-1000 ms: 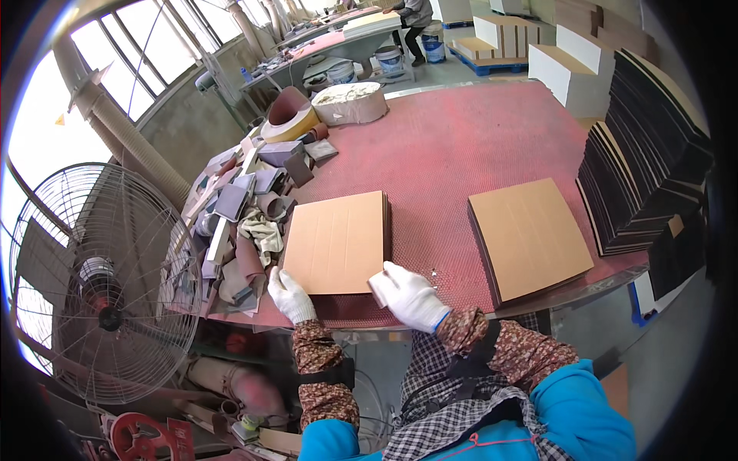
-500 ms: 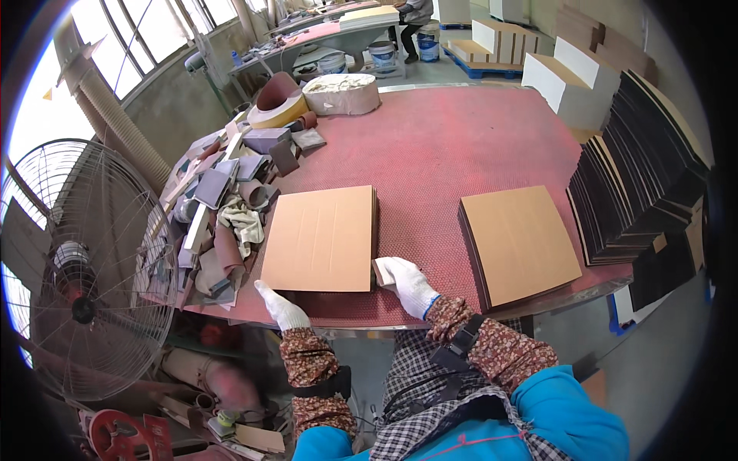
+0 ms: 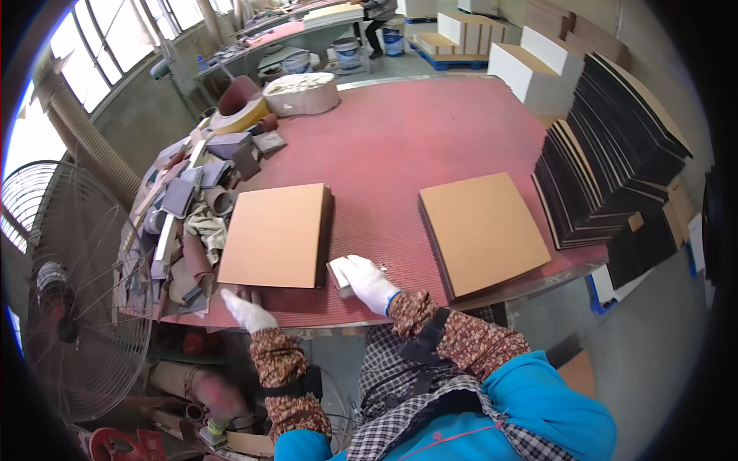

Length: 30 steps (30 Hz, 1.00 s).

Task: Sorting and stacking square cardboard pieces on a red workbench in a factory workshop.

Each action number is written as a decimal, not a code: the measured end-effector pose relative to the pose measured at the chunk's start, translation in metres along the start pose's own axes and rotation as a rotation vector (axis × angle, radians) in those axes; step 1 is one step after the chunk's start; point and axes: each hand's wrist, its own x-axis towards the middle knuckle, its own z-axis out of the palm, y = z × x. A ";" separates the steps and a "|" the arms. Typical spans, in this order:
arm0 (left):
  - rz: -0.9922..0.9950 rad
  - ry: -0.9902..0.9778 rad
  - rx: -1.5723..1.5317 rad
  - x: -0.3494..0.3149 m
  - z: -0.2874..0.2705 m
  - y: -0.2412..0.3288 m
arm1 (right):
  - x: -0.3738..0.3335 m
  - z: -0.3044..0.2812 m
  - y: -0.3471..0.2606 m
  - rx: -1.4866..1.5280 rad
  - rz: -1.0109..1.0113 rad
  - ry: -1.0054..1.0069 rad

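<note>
A stack of square tan boards (image 3: 273, 234) with dark edges lies in front of me on the red table. My left hand (image 3: 250, 310), in a white glove, is at the near left corner of this stack. Its thumb stands apart from the fingers, whose darker tips are at the front edge, partly hidden. Right of the stack, my right hand (image 3: 370, 283), also gloved, grips a small pale block, like a sanding block (image 3: 339, 276). A narrow gap separates the block from the stack's side. Another stack of tan boards (image 3: 484, 230) lies farther right.
Sandpaper pieces, blocks and rags (image 3: 184, 223) crowd the left of the red table (image 3: 384, 146). Dark-edged boards (image 3: 615, 161) stand piled at the right. A large wire-caged fan (image 3: 84, 300) is at left. A person (image 3: 377, 15) is at a far table.
The view has shifted, so the table appears farther left. My right hand has drawn the block slightly away from the stack's side and turned it. My left hand stays near the front left corner.
</note>
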 end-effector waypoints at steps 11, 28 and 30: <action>0.281 -1.023 0.444 -0.216 0.052 -0.029 | -0.131 -0.217 -0.070 -0.565 0.206 0.056; 0.224 -1.091 0.813 -0.270 0.188 -0.129 | -0.167 -0.299 -0.014 -1.136 0.354 -0.130; 0.225 -1.094 0.791 -0.271 0.188 -0.128 | -0.165 -0.299 -0.015 -1.249 0.248 -0.202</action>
